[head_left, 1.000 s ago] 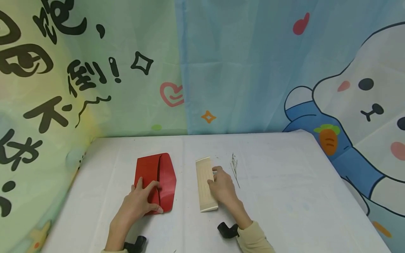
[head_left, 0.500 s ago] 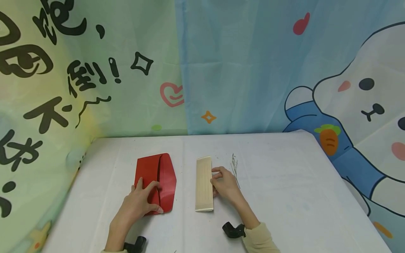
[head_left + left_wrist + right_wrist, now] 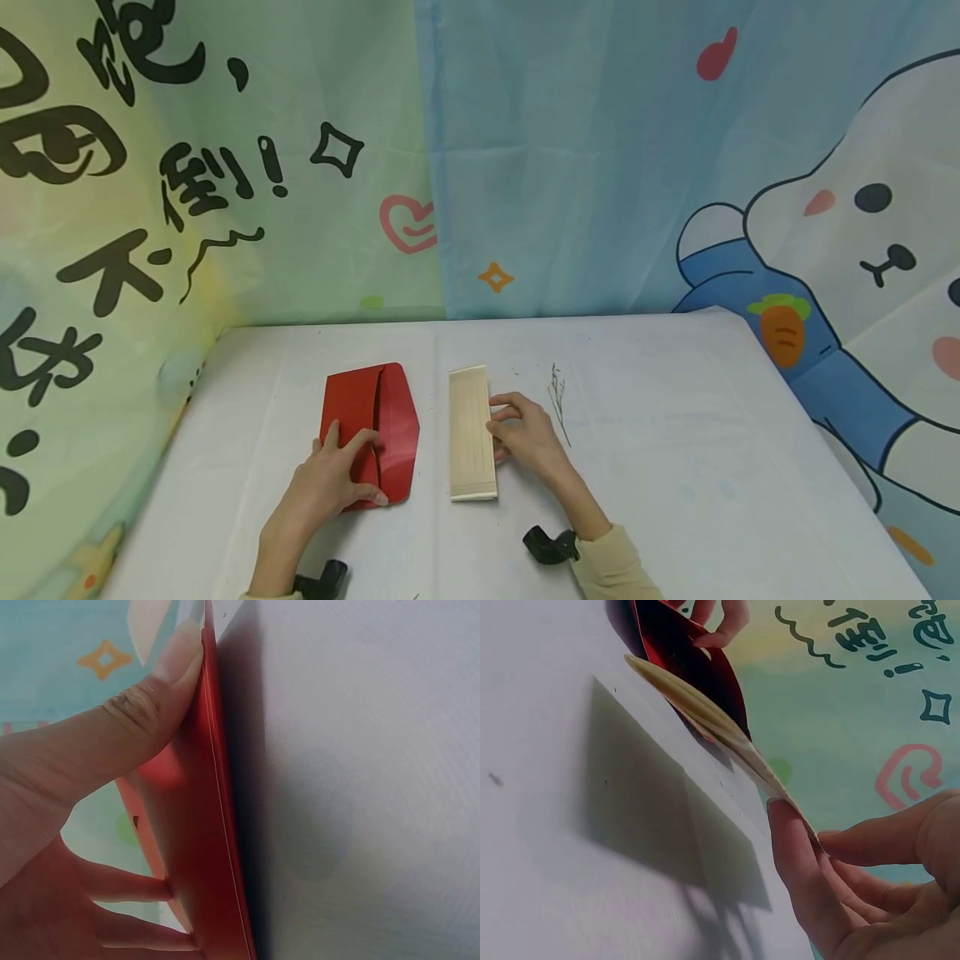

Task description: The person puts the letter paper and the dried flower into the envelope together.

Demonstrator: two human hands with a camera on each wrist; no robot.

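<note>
We see the red envelope (image 3: 348, 400) at left on the white worktop (image 3: 660, 467), its flap (image 3: 399, 433) lying open to the right. Our left hand (image 3: 322, 479) has its grip on the envelope's near part, thumb at the near edge and fingers spread over the front; how firmly it presses we cannot tell. Our right hand (image 3: 528, 433) pinches the cream folded sheet (image 3: 471, 433) by its right edge, between thumb and fingers, just right of the envelope and apart from it in the head view. The right wrist view shows the sheet held clear of the worktop, its shadow below. As we judge it, holding by a single edge is the weak point: the free left side could sag or swing, and the folds could spring open there. Squeezing harder might crease the thin layers. If our left thumb slipped, the envelope could skid or its flap buckle. The dried sprig (image 3: 557, 400) lies just right of our right hand, so a careless sweep back that way could snap its fine stems.
</note>
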